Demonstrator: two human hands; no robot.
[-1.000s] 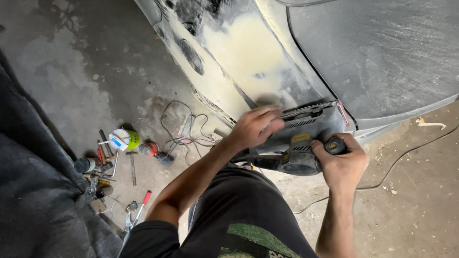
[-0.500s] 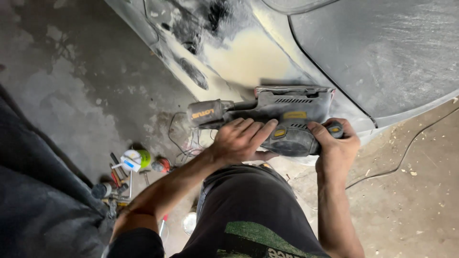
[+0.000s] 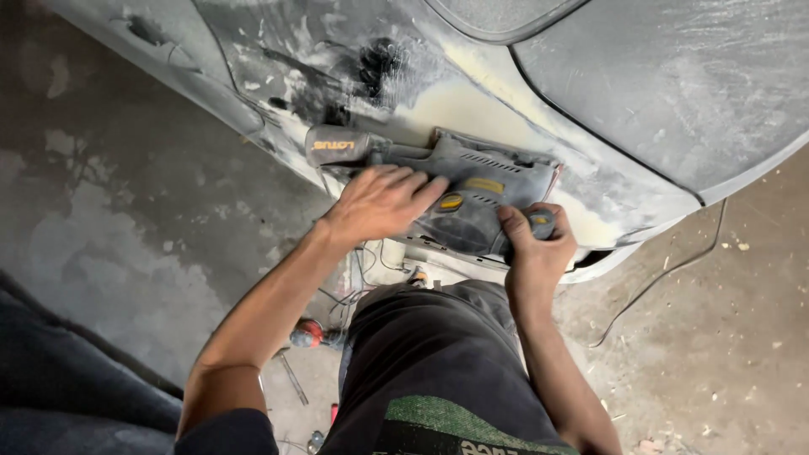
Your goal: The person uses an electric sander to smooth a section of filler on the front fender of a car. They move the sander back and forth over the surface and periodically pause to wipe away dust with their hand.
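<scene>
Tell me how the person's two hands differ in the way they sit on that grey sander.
The left hand lies flat with fingers spread over the top of the grey sander; the right hand is curled in a fist around its knob grip. The left hand sits nearer the sander's dust canister; the right hand sits at the opposite end, lower on the car panel. Both are bare and press the sander against the filler-patched panel.

Light: dim, soft daylight, brightest on the car panel (image 3: 674,93) at upper right.
Shadows: weak, darkest at lower left.
Glare: none (filler patches look pale).
Sharpness: centre fairly crisp; edges stretched, slightly soft.
</scene>
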